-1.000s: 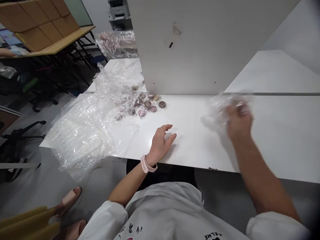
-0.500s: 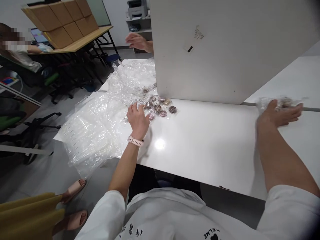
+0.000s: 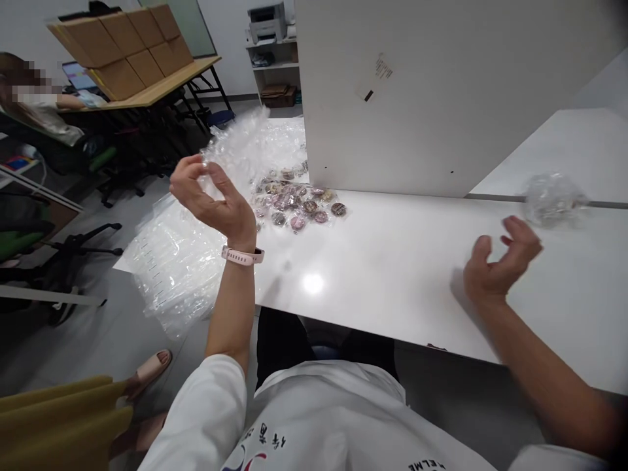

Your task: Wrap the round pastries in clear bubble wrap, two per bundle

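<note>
My left hand (image 3: 210, 199), with a pink band at the wrist, is raised over the left part of the white table. Its thumb and fingers are pinched on crinkled clear plastic film (image 3: 240, 147), which bunches up behind them. Just right of that hand lies a pile of small round pink and brown pieces (image 3: 297, 206) in clear wrapping. My right hand (image 3: 503, 261) hovers above the table's right side, fingers curved and apart, holding nothing. Beyond its fingertips sits a crumpled clear plastic bundle (image 3: 554, 199); what is inside is blurred.
Flat clear plastic bags (image 3: 181, 268) spread over the table's left edge. A tall white panel (image 3: 392, 98) stands across the back. At the left, a person sits by a desk with cardboard boxes (image 3: 122, 55); another person's sandalled foot (image 3: 152, 369) shows on the floor.
My left hand has lifted and moved left with the plastic film, uncovering more round pieces. My right hand has left the bundle and come back toward me. A hand behind the panel is gone from view.
</note>
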### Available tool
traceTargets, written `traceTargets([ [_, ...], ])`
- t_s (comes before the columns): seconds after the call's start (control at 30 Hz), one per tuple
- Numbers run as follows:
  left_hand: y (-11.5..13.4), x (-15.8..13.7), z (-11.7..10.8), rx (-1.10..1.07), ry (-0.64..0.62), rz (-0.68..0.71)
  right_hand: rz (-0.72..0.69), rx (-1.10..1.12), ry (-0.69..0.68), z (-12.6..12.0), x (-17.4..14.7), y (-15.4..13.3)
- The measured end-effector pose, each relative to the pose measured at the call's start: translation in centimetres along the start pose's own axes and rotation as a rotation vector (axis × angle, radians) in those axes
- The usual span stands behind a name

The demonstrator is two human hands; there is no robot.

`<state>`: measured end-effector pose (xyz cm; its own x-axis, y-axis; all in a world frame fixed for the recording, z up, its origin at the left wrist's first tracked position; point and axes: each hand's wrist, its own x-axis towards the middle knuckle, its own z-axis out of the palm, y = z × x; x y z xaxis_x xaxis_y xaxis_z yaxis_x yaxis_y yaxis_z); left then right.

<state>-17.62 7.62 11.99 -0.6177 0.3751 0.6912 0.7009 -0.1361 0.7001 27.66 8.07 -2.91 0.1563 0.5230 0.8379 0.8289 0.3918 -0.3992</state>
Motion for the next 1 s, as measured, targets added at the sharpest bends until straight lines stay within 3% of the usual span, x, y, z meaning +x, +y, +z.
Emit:
traceTargets([
  [0.2, 0.4, 2.8, -2.7, -0.264, -0.188, -0.107, 0.075, 0.205, -0.47, -0.1, -1.2, -9.6],
  [0.27, 0.7, 3.4, -3.5, -0.466, -0.126, -0.119, 0.18, 0.376, -0.568, 0.3, -1.0, -12.3],
  [0.33, 1.7, 3.3, -4.2, -0.618, -0.149, -0.167, 0.365, 0.605, -0.672, 1.1, -0.3, -14.8],
  [0.43, 4.1, 1.2, -5.3, -0.671, -0.402, -0.318, 0.716, 0.998, -0.884, 2.7, 1.1, -18.3],
  [0.53, 6.3, -3.3, -5.9, -0.784, -0.6, -0.529, 0.842, 1.263, -1.001, 4.4, 2.1, -21.4],
  [0.63, 6.6, -8.9, -5.9, -0.977, -0.739, -0.827, 0.825, 1.342, -0.944, 5.7, 2.3, -23.2],
  [0.8, 3.8, -16.5, -6.1, -1.092, -0.755, -1.316, 1.012, 1.224, -0.595, 6.4, 2.4, -21.8],
  [0.9, 3.0, -18.3, -6.7, -1.115, -0.793, -1.435, 0.979, 1.11, -0.454, 5.2, 2.4, -19.5],
  [1.0, 3.6, -18.2, -6.8, -1.133, -0.914, -1.488, 0.921, 0.969, -0.447, 3.2, 1.5, -18.3],
])
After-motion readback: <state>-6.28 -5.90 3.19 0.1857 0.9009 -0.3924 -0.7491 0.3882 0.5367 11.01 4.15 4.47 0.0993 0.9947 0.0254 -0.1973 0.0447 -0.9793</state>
